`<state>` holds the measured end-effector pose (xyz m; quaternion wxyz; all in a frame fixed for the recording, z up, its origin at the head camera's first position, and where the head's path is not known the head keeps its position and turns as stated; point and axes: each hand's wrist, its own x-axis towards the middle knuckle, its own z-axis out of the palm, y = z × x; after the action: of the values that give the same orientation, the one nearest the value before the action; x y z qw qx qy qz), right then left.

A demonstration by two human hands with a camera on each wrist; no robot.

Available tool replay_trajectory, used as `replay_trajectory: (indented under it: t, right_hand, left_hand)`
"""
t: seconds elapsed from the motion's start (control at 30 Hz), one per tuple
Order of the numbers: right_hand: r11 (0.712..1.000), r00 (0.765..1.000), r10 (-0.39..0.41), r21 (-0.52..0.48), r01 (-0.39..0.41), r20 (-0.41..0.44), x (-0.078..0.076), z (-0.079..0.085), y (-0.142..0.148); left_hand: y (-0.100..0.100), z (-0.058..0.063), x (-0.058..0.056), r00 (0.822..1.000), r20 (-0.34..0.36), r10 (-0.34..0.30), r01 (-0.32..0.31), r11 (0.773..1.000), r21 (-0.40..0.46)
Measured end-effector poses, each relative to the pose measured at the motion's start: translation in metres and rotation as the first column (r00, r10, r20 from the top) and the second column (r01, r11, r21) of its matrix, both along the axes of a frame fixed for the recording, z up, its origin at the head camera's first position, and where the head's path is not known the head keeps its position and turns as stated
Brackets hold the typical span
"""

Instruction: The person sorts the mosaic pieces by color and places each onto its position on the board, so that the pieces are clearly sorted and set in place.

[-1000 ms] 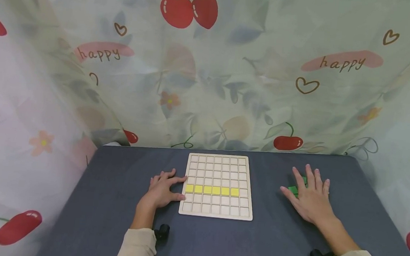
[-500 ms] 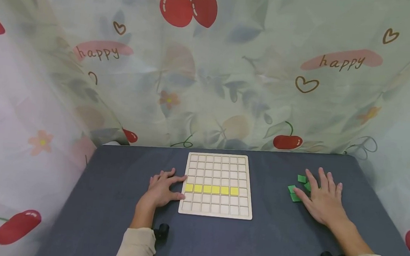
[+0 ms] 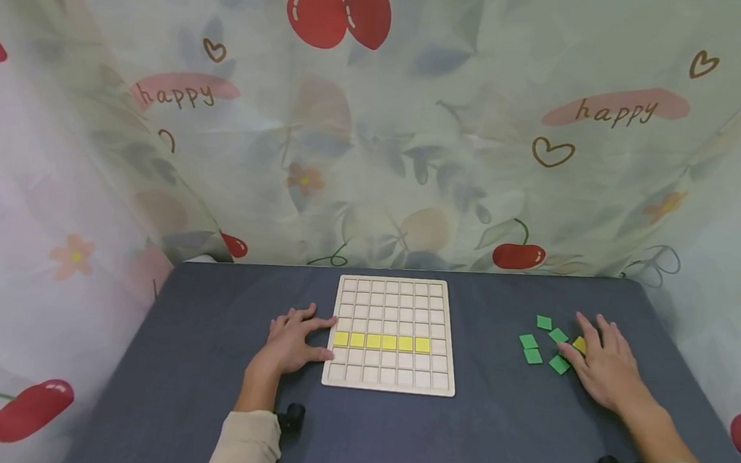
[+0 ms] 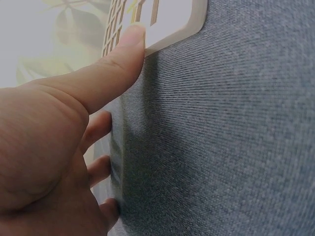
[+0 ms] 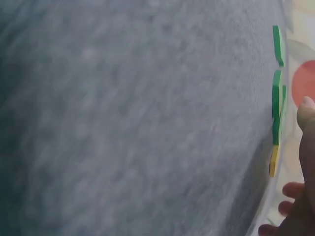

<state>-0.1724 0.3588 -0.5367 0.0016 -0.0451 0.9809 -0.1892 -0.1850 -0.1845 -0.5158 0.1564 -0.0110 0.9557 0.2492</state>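
- Left hand: thumb and index finger spread apart, both at the left edge of the wooden grid board.
- Right hand: thumb apart from fingers, a loose yellow tile between.
- Five green tiles lie nearby, toward the table's far right corner.
- Board: near the far edge's middle, bearing six yellow tiles.

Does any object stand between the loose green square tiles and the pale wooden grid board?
Nothing visible: only dark grey tabletop separates the green square tiles from the wooden grid board. The right hand is at the tiles' far side.
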Motion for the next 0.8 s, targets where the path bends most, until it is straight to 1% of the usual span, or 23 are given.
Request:
replay_trajectory:
  t: [0.13, 0.27, 0.47, 0.6, 0.8]
  right_hand:
    - [1.0, 1.0, -0.01, 0.007, 0.01, -0.029, 0.0, -0.001, 0.005]
    - [1.0, 0.999, -0.004, 0.011, 0.004, -0.052, 0.001, -0.001, 0.009]
    - [0.999, 0.995, 0.006, 0.047, -0.001, -0.096, 0.002, -0.003, 0.011]
    - [0.999, 0.989, 0.013, 0.052, -0.006, -0.145, 0.002, -0.006, 0.011]
    - [0.999, 0.974, 0.035, 0.041, -0.026, -0.226, 0.002, -0.005, 0.009]
  left_hand:
    - [0.0, 0.001, 0.0, 1.0, 0.003, 0.003, -0.003, 1.0, 0.003]
    - [0.001, 0.001, 0.0, 1.0, 0.003, 0.005, -0.005, 1.0, 0.004]
    - [0.001, 0.0, 0.0, 1.0, -0.004, 0.005, -0.005, 1.0, 0.004]
    - [0.001, 0.0, 0.0, 1.0, -0.004, 0.006, -0.006, 1.0, 0.003]
    - [0.001, 0.0, 0.001, 1.0, -0.003, 0.012, -0.012, 1.0, 0.0]
